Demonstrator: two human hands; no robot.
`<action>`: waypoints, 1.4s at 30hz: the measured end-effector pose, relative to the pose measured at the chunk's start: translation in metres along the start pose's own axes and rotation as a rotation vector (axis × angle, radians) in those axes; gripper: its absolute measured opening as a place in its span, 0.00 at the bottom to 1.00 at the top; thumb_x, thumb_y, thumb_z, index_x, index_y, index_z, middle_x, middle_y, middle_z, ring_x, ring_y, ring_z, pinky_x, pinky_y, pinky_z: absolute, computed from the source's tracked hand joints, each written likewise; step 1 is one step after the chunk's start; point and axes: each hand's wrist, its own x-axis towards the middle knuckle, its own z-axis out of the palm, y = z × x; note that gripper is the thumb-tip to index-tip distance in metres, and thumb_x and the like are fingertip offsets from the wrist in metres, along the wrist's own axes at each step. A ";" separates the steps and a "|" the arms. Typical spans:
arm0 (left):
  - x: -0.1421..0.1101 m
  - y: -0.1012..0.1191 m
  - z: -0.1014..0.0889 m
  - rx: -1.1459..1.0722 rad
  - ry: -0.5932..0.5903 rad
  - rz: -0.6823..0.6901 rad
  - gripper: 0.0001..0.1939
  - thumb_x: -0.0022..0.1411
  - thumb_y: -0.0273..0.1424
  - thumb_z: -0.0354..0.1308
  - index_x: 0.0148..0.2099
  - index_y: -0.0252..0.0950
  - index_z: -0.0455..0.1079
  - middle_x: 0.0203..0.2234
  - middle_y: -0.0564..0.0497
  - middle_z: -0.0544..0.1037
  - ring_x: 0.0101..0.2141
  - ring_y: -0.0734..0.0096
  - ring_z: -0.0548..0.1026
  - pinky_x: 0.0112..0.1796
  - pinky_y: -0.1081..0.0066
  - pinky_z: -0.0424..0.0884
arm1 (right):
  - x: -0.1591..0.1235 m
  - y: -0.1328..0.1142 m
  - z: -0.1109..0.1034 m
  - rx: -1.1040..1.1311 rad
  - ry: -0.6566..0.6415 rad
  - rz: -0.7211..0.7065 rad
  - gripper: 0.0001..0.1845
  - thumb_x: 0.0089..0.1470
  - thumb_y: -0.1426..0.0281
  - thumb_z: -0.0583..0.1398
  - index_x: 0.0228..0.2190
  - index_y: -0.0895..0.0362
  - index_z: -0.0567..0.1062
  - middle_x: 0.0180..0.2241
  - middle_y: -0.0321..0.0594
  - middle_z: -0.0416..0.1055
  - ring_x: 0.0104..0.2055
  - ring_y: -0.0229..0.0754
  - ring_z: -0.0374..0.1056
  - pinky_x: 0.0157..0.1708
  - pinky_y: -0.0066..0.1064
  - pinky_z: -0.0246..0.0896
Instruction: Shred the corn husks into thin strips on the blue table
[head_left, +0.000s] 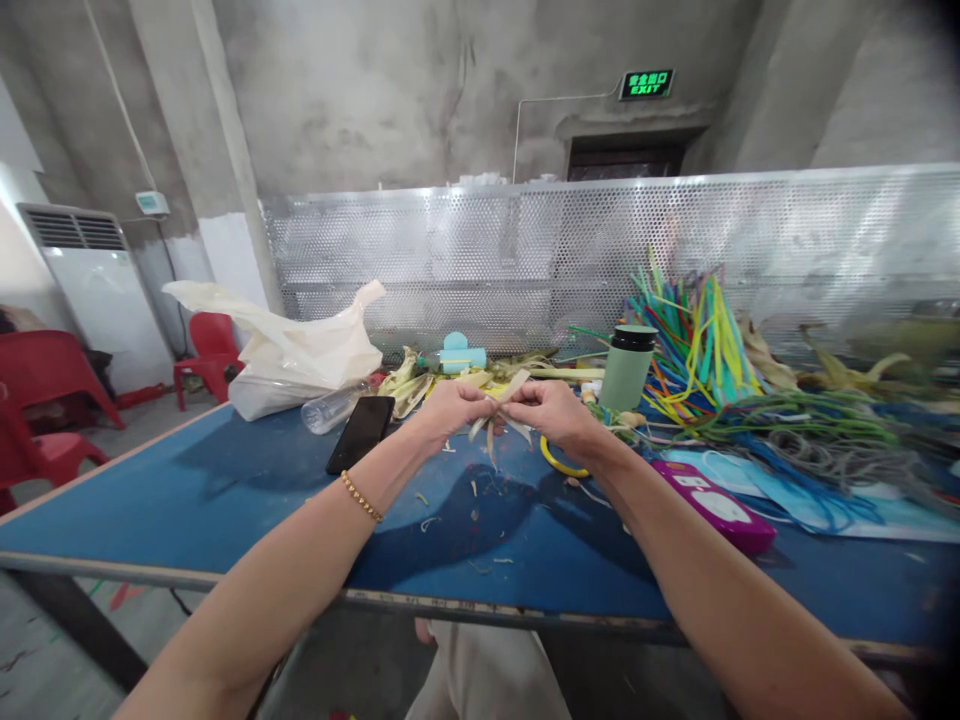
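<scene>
Pale, flat corn husk strips (493, 432) cross one another between my hands, their loose ends fanning upward and down. My left hand (455, 412), below a gold bead bracelet, pinches the strips from the left. From the other side my right hand (556, 412) pinches them too, thumb and forefinger close to the left fingertips. Both hands are raised a little above the blue table (420, 560), which carries small scraps beneath them. A yellow ring (559, 460) lies under my right wrist. The exact crossing of the strips is partly covered by the fingers.
Left of my hands are a black phone (361, 434), a clear plastic bottle (330, 408) and a white plastic bag (307, 350). On the right stand a green tumbler (628, 370), a magenta case (716, 505), and bundled coloured strips (705, 340). A perforated metal panel (450, 260) rises behind.
</scene>
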 end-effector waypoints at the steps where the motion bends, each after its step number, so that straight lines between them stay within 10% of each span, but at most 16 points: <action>1: 0.000 0.000 -0.001 -0.016 -0.025 -0.013 0.10 0.50 0.34 0.66 0.25 0.31 0.77 0.22 0.44 0.79 0.26 0.68 0.74 0.32 0.69 0.68 | 0.000 0.000 0.000 -0.004 0.002 0.007 0.09 0.45 0.66 0.63 0.21 0.59 0.78 0.20 0.37 0.73 0.23 0.36 0.63 0.23 0.27 0.53; 7: 0.002 -0.003 -0.002 -0.249 -0.036 -0.126 0.10 0.46 0.30 0.70 0.27 0.28 0.76 0.21 0.44 0.78 0.25 0.66 0.77 0.36 0.64 0.73 | 0.004 0.003 0.001 -0.074 0.034 -0.065 0.10 0.44 0.64 0.64 0.22 0.59 0.75 0.22 0.38 0.73 0.24 0.37 0.65 0.25 0.29 0.57; 13: 0.009 -0.007 0.000 -0.447 0.123 -0.141 0.05 0.49 0.23 0.67 0.29 0.27 0.74 0.24 0.43 0.78 0.27 0.65 0.78 0.37 0.63 0.73 | 0.002 -0.003 0.000 -0.373 0.375 -0.412 0.05 0.55 0.69 0.60 0.28 0.57 0.73 0.30 0.41 0.71 0.31 0.40 0.66 0.34 0.33 0.60; 20: 0.011 -0.009 0.003 -0.492 0.269 -0.020 0.03 0.46 0.20 0.66 0.24 0.27 0.74 0.19 0.50 0.73 0.20 0.81 0.66 0.25 0.74 0.59 | -0.007 -0.009 0.019 -0.709 0.153 -0.720 0.05 0.58 0.74 0.58 0.33 0.57 0.75 0.36 0.44 0.72 0.40 0.45 0.63 0.41 0.37 0.56; 29: 0.009 -0.008 0.010 -0.598 0.222 -0.070 0.06 0.41 0.22 0.69 0.25 0.28 0.74 0.21 0.50 0.74 0.23 0.80 0.67 0.26 0.74 0.59 | -0.011 -0.011 0.020 -0.941 0.178 -0.829 0.10 0.62 0.72 0.55 0.34 0.56 0.77 0.38 0.44 0.74 0.41 0.46 0.61 0.41 0.38 0.51; 42: 0.002 0.001 0.012 -0.497 0.138 -0.026 0.09 0.42 0.26 0.70 0.26 0.29 0.75 0.21 0.49 0.76 0.23 0.74 0.73 0.36 0.65 0.70 | -0.003 -0.005 0.018 -0.338 0.357 -0.448 0.05 0.55 0.69 0.61 0.29 0.57 0.77 0.28 0.39 0.71 0.29 0.39 0.64 0.33 0.32 0.57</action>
